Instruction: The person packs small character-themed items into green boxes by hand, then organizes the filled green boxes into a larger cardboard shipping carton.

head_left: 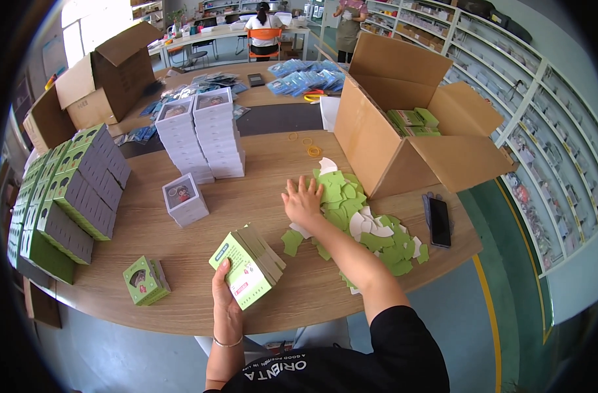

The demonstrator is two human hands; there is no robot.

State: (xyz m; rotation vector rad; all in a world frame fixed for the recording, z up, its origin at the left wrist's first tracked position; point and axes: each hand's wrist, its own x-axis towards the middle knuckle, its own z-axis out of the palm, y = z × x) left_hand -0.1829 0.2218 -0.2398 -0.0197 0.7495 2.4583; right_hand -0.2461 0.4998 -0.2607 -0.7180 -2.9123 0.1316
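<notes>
My left hand (225,291) is closed around a thick stack of flat green printed cartons (246,268), held above the table's front part with the thumb on the top one. With its fingers spread, my right hand (303,203) lies at the left edge of a heap of green and white card scraps (341,200); nothing shows in its grip. To the left of the stack, a few green cartons with a cut-out window (145,281) lie on the table. One white box with a clear top (185,200) stands behind them, a small figure visible inside.
Tall piles of white boxes (204,141) stand behind, and green boxes (76,190) are stacked at the left. An open brown carton (371,131) bounds the right, with a phone (439,223) nearby. Blue packets (305,78) lie farther back. Two people are in the background.
</notes>
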